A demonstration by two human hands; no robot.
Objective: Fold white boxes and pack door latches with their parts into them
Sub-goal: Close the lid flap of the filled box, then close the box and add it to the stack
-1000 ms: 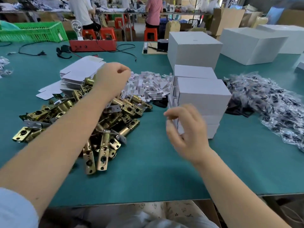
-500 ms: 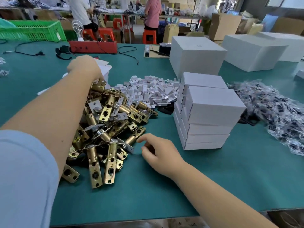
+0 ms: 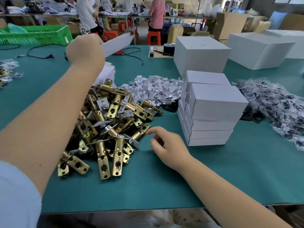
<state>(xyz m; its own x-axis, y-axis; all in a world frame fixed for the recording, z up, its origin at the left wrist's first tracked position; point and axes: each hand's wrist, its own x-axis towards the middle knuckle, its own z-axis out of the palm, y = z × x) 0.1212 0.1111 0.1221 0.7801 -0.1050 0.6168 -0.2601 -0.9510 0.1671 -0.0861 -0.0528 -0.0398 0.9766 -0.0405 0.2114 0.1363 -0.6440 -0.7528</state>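
Note:
My left hand [image 3: 84,50] is raised above the stack of flat white box blanks [image 3: 107,72] and grips one flat box blank [image 3: 117,43], which sticks out to the right. A heap of brass door latches [image 3: 108,122] lies under my left forearm. My right hand [image 3: 169,147] hovers low over the green table [image 3: 164,186] just right of the heap, fingers loosely curled and holding nothing. A stack of folded white boxes [image 3: 212,109] stands to the right of that hand. Small white card inserts [image 3: 156,88] lie in a pile behind the latches.
Clear bags of dark parts [image 3: 276,106] spread at the right. Large white cartons [image 3: 200,53] stand at the back, with a green crate [image 3: 36,36] at back left and a black cable [image 3: 131,53] across the table. People work at far benches.
My left hand has lifted off the blank stack with one flat blank in its grip. My right hand stays low beside the latch heap, shifted slightly right.

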